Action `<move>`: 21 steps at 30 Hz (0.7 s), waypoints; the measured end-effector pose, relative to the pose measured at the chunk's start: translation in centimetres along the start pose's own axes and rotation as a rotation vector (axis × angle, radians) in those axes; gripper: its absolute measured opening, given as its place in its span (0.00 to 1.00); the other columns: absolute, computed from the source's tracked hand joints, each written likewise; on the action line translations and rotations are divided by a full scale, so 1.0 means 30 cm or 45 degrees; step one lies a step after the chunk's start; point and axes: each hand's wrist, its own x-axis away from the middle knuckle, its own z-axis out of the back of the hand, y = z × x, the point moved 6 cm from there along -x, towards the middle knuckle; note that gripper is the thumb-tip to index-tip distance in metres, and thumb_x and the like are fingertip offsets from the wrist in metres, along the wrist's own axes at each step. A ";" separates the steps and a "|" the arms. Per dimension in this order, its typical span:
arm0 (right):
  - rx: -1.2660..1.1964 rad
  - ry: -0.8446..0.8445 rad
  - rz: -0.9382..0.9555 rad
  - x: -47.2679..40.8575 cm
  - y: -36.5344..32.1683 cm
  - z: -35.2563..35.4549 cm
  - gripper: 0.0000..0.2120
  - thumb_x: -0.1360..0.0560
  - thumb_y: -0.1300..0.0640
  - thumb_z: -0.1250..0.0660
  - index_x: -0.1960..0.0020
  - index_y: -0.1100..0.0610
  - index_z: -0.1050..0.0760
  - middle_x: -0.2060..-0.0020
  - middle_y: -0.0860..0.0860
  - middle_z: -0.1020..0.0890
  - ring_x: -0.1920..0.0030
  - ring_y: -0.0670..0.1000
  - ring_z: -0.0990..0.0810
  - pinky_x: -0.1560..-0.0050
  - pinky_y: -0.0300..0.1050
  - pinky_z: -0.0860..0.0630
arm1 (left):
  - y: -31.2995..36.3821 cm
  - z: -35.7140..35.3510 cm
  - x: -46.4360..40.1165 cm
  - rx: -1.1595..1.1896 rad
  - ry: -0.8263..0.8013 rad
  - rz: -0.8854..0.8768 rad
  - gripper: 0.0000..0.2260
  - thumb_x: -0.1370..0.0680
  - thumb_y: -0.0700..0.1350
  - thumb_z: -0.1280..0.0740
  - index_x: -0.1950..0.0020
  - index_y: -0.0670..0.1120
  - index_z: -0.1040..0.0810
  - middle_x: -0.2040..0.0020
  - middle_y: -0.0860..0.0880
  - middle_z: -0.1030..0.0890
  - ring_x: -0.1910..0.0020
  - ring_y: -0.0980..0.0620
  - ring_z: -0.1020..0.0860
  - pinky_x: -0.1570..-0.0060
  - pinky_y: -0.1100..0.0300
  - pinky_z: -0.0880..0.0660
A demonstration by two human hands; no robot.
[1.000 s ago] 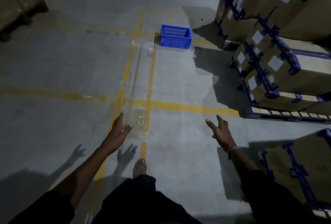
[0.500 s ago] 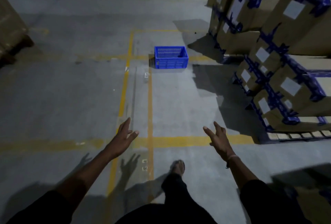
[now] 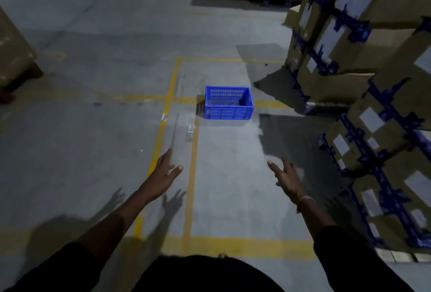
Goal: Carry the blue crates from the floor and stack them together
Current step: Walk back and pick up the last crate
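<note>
The grey concrete floor [image 3: 70,151] fills most of the view, marked with yellow painted lines [image 3: 193,175] that form a rectangle ahead of the person. Along the right side stand tall stacks of cardboard boxes [image 3: 363,63] bound with blue tape and bearing pale labels, resting on a pallet whose edge shows low at the right. More cardboard stock sits at the far back, and a wrapped brown load [image 3: 14,53] stands at the left edge. One blue crate [image 3: 229,103] sits upright on the floor ahead, within the yellow rectangle, its open top showing slotted walls; it is well apart from both hands and near the shadow of the boxes. The left hand [image 3: 164,172] reaches forward with fingers straight and spread, holding nothing. The right hand [image 3: 286,176] is also stretched forward, its grip spread and holding nothing, a thin band on the wrist. Both hands cast shadows on the floor below them
</note>
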 end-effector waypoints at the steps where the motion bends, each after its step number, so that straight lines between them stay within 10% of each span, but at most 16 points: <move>1: 0.007 -0.004 -0.004 -0.066 -0.039 0.009 0.52 0.36 0.19 0.36 0.20 0.42 0.44 0.22 0.45 0.41 0.29 0.57 0.28 0.31 0.63 0.28 | 0.018 0.004 -0.068 0.029 0.014 0.008 0.36 0.18 0.56 0.37 0.16 0.52 0.53 0.18 0.50 0.47 0.28 0.51 0.29 0.30 0.53 0.30; 14: 0.035 -0.009 -0.039 -1.081 -0.361 -0.005 0.55 0.39 0.18 0.33 0.20 0.45 0.42 0.21 0.47 0.44 0.31 0.58 0.25 0.32 0.64 0.27 | 0.061 0.146 -1.165 0.057 0.016 0.014 0.35 0.16 0.53 0.37 0.16 0.52 0.55 0.17 0.50 0.51 0.27 0.49 0.29 0.35 0.58 0.31; 21: 0.216 0.037 -0.081 -1.554 -0.656 -0.042 0.53 0.38 0.18 0.41 0.21 0.46 0.37 0.19 0.51 0.43 0.20 0.57 0.45 0.24 0.58 0.37 | 0.184 0.276 -1.776 -0.005 -0.056 0.008 0.35 0.16 0.49 0.36 0.16 0.48 0.53 0.17 0.46 0.48 0.28 0.46 0.27 0.39 0.61 0.31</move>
